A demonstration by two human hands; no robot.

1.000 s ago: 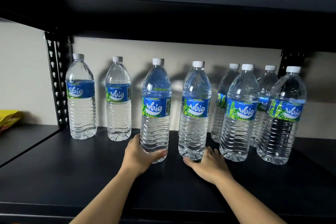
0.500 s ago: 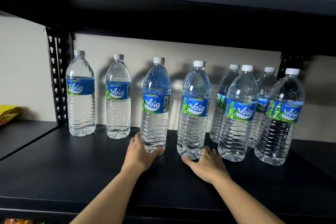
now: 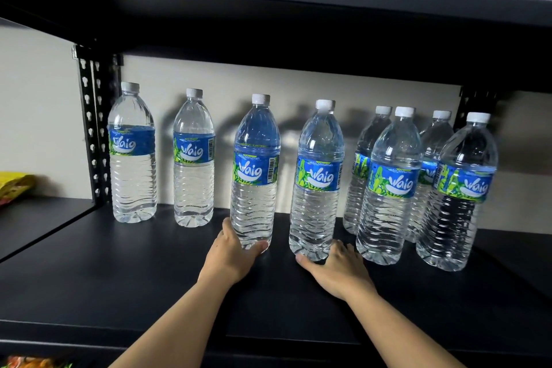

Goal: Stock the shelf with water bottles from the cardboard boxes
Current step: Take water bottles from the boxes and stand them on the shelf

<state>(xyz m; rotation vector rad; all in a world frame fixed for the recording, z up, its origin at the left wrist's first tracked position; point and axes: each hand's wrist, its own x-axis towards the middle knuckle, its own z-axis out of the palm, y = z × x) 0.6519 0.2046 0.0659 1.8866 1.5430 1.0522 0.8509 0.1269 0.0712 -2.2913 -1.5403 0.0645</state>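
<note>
Left hand [image 3: 231, 254] wraps the base of one bottle [image 3: 255, 172], right hand [image 3: 337, 267] cups another bottle's [image 3: 318, 181] base, mid-shelf [image 3: 119, 272].

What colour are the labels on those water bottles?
Blue with green leaves and white lettering, clearest in the head view on the bottle held by the left hand.

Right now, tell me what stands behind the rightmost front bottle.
Behind the rightmost front bottle stands another bottle, its cap and shoulder showing; its base is covered. Behind that, the beige wall.
</note>
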